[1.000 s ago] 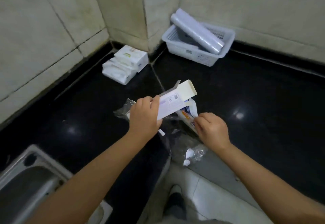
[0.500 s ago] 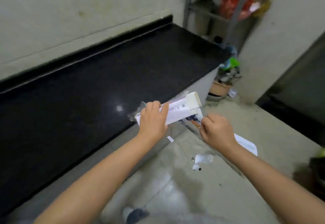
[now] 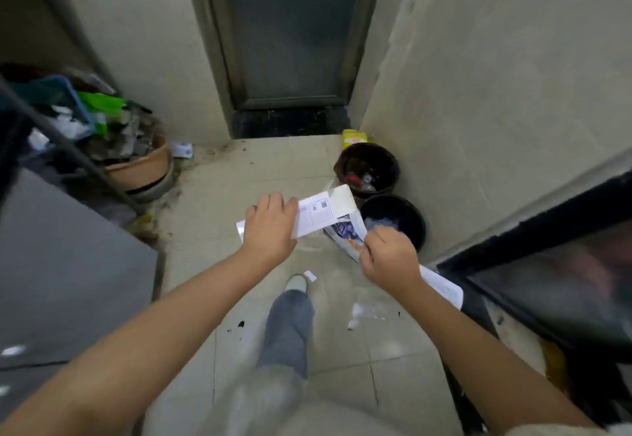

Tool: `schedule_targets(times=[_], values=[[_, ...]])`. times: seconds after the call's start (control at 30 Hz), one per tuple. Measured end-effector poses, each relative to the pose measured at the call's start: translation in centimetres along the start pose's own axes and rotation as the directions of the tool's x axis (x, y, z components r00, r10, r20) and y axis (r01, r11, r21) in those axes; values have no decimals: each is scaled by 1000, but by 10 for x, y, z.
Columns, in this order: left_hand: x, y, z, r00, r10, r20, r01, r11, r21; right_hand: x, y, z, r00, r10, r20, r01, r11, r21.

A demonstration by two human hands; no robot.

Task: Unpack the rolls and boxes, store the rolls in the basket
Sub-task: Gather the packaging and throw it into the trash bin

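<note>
My left hand (image 3: 270,227) grips a long white cardboard box (image 3: 323,211) with its end flap open, held out over the tiled floor. My right hand (image 3: 390,258) is closed on printed plastic wrapping (image 3: 345,234) that hangs just under the box's open end and trails back under my wrist as a white sheet (image 3: 441,287). Both hands are in mid-air in front of two dark bins. The basket and the rolls are out of view.
Two black round bins (image 3: 367,169) (image 3: 393,220) stand against the right wall near a closed grey door (image 3: 284,32). A tan bowl of clutter (image 3: 136,165) sits at the left by a metal rack. The counter edge (image 3: 68,264) is at left, a dark glass panel (image 3: 564,281) at right. My leg and shoe (image 3: 294,316) are below.
The view has swung away from the black counter, basket and rolls to the floor, door and bins. Both hands keep the same hold on the box and wrapping.
</note>
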State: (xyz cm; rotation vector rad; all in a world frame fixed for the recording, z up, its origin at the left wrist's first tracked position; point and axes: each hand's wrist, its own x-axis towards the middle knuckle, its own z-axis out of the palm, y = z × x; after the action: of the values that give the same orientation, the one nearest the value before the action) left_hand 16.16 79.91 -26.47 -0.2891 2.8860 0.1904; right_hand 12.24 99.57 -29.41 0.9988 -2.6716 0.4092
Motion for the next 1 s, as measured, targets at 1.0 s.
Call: schedule_targets(times=[1.0], values=[[392,175,152,787,106,608,-54,993,-103,70,281,209,-6,944,330,-973,71,-219]])
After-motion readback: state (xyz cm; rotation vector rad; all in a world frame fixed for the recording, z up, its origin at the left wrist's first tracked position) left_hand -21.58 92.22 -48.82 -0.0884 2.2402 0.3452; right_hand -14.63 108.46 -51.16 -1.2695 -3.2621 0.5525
